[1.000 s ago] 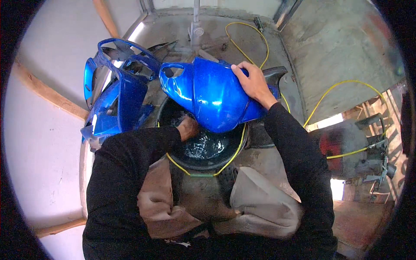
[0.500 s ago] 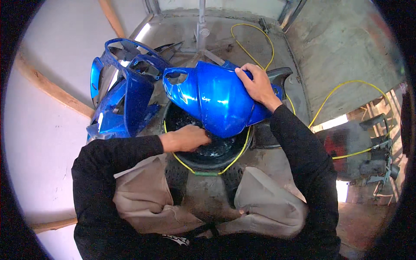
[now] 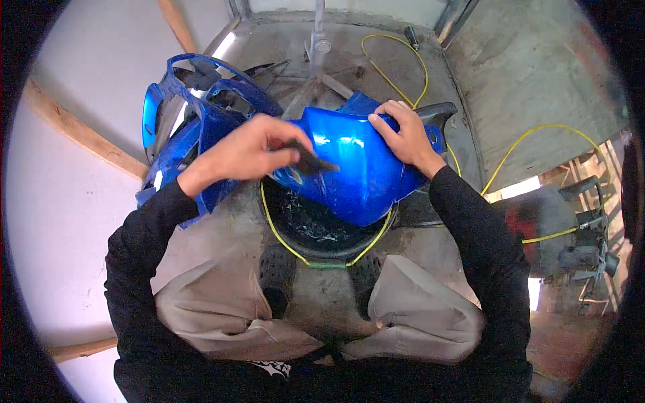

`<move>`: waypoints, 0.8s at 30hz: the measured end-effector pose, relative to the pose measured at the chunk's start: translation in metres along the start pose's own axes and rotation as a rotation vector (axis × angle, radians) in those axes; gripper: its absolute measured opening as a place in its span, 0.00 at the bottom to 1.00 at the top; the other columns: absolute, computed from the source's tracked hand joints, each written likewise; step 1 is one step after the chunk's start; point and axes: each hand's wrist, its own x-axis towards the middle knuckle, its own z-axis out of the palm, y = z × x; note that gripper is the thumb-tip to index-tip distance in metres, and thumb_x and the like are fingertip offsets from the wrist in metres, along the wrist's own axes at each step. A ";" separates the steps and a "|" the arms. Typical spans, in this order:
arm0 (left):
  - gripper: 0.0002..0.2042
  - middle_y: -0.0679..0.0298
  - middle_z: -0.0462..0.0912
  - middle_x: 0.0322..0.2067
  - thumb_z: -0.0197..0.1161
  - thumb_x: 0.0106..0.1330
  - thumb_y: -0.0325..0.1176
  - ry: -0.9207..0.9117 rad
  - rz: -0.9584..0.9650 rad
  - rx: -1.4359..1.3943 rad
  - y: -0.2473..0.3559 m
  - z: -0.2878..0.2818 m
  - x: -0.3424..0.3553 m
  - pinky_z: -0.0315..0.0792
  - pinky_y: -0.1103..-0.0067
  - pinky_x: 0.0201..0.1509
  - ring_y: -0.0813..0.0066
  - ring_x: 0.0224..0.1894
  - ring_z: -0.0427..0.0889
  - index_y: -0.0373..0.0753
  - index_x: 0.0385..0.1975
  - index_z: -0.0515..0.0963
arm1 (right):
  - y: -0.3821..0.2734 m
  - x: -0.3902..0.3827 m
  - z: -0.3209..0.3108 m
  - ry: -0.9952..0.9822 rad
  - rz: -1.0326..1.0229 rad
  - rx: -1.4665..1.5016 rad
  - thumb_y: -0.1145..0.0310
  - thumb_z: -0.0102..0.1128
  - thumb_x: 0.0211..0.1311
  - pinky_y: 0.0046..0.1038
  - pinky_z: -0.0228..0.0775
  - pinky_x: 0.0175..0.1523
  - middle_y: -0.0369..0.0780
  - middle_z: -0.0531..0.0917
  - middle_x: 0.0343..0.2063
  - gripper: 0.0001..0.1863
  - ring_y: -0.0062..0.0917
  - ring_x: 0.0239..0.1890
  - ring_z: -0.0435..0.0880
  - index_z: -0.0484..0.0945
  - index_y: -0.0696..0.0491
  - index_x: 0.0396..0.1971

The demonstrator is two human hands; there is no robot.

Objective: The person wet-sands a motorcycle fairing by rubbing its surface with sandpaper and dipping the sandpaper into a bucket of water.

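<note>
A glossy blue plastic fairing panel (image 3: pixel 359 178) rests tilted over a black bucket (image 3: pixel 302 238) with water in it and a yellow-sleeved handle. My right hand (image 3: pixel 403 138) grips the panel's upper right edge, thumb on the face. My left hand (image 3: pixel 262 148), slightly blurred, is closed on a dark, flat pad (image 3: pixel 312 161) held against or just over the panel's left part, hiding much of that end. A second blue openwork fairing (image 3: pixel 208 111) stands behind my left hand, to the left of the bucket.
A metal stand (image 3: pixel 318 33) rises at the back. A yellow hose (image 3: pixel 423 74) loops across the floor and runs to a worn compressor (image 3: pixel 551 228) at right. A white wall (image 3: pixel 67 221) with timber battens is on the left. My knees and footwear flank the bucket.
My left hand has come up out of the bucket onto the blue panel's left part, now with the dark pad showing. The panel sits slightly lower; my right hand stays on it.
</note>
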 end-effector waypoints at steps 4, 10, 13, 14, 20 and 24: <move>0.21 0.56 0.90 0.57 0.62 0.63 0.15 0.256 0.252 0.390 -0.016 -0.003 0.009 0.79 0.67 0.68 0.59 0.62 0.88 0.37 0.56 0.86 | -0.002 0.000 0.001 0.013 -0.017 -0.013 0.55 0.66 0.73 0.41 0.73 0.53 0.46 0.84 0.38 0.17 0.44 0.46 0.81 0.84 0.57 0.38; 0.28 0.60 0.79 0.71 0.63 0.62 0.20 0.141 0.585 0.853 -0.047 0.036 0.022 0.75 0.61 0.75 0.55 0.75 0.76 0.41 0.66 0.79 | 0.004 0.003 0.003 0.015 0.005 -0.014 0.55 0.65 0.74 0.42 0.73 0.54 0.46 0.84 0.38 0.17 0.44 0.46 0.81 0.84 0.57 0.39; 0.27 0.52 0.77 0.71 0.64 0.64 0.26 0.079 0.832 0.850 -0.051 0.073 0.019 0.74 0.59 0.76 0.49 0.75 0.74 0.37 0.66 0.77 | 0.004 0.005 0.003 -0.026 0.041 -0.011 0.54 0.65 0.74 0.43 0.73 0.54 0.47 0.84 0.38 0.18 0.45 0.46 0.81 0.84 0.57 0.39; 0.27 0.52 0.77 0.71 0.64 0.64 0.26 0.078 0.834 0.849 -0.053 0.069 0.022 0.74 0.59 0.76 0.49 0.75 0.74 0.37 0.66 0.77 | 0.003 0.003 0.003 -0.013 0.030 -0.018 0.54 0.64 0.74 0.43 0.73 0.54 0.47 0.84 0.38 0.18 0.45 0.46 0.81 0.84 0.57 0.39; 0.28 0.48 0.80 0.67 0.67 0.64 0.26 0.278 0.675 0.851 -0.055 0.057 0.033 0.74 0.59 0.76 0.45 0.70 0.79 0.33 0.67 0.75 | 0.006 0.004 0.006 0.002 0.038 -0.020 0.54 0.63 0.75 0.43 0.73 0.54 0.47 0.84 0.38 0.18 0.45 0.46 0.81 0.84 0.57 0.39; 0.27 0.48 0.77 0.69 0.64 0.67 0.27 -0.012 0.884 0.790 -0.046 0.078 0.028 0.73 0.59 0.76 0.45 0.71 0.78 0.33 0.68 0.74 | -0.001 0.003 0.006 0.002 0.039 -0.014 0.54 0.63 0.75 0.43 0.73 0.55 0.47 0.85 0.39 0.18 0.45 0.47 0.81 0.84 0.57 0.39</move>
